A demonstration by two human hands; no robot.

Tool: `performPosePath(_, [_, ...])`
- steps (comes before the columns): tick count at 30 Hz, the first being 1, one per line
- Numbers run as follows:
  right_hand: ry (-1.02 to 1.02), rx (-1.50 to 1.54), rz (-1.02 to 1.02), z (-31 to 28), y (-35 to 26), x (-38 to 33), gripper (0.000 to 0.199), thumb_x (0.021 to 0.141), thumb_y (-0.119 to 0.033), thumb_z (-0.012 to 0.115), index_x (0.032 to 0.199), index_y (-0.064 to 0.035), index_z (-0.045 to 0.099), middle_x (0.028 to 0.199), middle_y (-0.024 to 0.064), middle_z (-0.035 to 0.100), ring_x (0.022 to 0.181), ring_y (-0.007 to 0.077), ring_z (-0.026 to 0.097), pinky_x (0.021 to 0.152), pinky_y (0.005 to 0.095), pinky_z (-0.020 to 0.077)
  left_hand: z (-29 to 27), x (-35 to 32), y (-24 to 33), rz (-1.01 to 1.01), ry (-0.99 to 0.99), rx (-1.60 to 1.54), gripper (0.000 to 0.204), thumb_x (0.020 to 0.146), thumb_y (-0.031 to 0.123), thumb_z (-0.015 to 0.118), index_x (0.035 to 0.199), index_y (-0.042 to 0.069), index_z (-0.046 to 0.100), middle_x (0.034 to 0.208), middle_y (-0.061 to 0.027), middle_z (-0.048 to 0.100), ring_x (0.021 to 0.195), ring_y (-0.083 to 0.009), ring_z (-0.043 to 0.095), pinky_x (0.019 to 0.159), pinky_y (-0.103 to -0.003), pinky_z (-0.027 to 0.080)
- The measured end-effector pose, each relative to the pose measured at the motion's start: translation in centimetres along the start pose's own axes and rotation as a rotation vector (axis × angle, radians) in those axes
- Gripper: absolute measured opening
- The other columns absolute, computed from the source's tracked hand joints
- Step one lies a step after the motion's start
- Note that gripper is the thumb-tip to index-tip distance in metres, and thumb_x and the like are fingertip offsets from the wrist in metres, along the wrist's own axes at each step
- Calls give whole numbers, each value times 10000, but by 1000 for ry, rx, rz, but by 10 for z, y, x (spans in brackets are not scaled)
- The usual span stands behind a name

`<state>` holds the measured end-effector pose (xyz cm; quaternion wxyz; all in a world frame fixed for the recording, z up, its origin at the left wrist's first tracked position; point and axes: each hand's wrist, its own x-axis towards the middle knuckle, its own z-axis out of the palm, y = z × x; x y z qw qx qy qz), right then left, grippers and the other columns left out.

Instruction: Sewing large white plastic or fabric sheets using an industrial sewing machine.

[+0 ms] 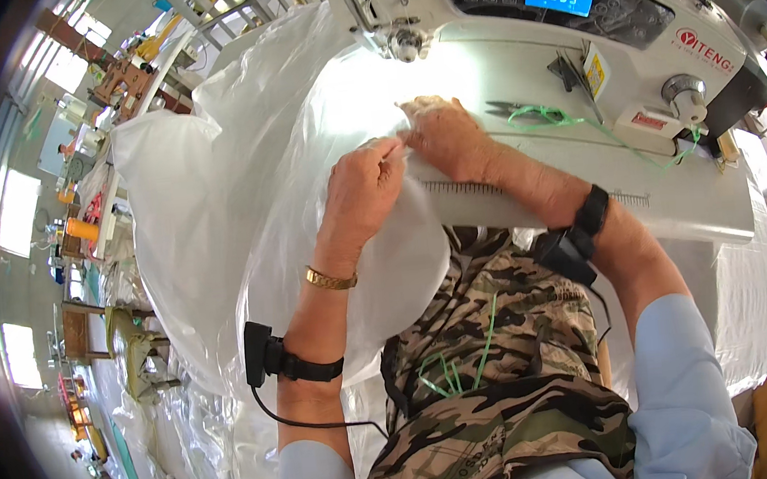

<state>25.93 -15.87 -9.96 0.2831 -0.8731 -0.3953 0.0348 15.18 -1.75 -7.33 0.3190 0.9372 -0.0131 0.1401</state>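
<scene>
Sheet [239,179]: clear, glossy plastic film, wrinkled, bright under the machine lamp. Lies on the tabletop [675,202] below the sewing machine [565,10]; long axis runs from needle area down-left, bulk spilling off the left edge over the lap. Left hand [365,190]: fingers pinched on a film fold. Right hand [447,136]: fingers curled, pressing the same fold flat, touching the left. Scissors [519,108] just beside the right hand.
</scene>
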Motion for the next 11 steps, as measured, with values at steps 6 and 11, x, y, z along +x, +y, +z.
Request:
performPosePath(6, [105, 488, -7, 5, -9, -46, 606, 1020, -283, 507, 1465, 98, 354, 1485, 292, 429, 1404, 338, 416, 1146, 392, 341, -22, -102, 41, 19, 140, -441, 270, 993, 120, 598, 1236, 11, 641, 1012, -160, 701, 781, -212, 651, 748, -294, 510])
performPosePath(11, [123, 1086, -6, 23, -25, -120, 764, 1002, -292, 571, 1544, 66, 170, 1526, 293, 367, 1403, 411, 407, 1175, 430, 310, -30, -169, 64, -2, -476, -528, 267, 991, 137, 611, 1237, 41, 652, 1076, -148, 721, 893, -229, 690, 826, -339, 531])
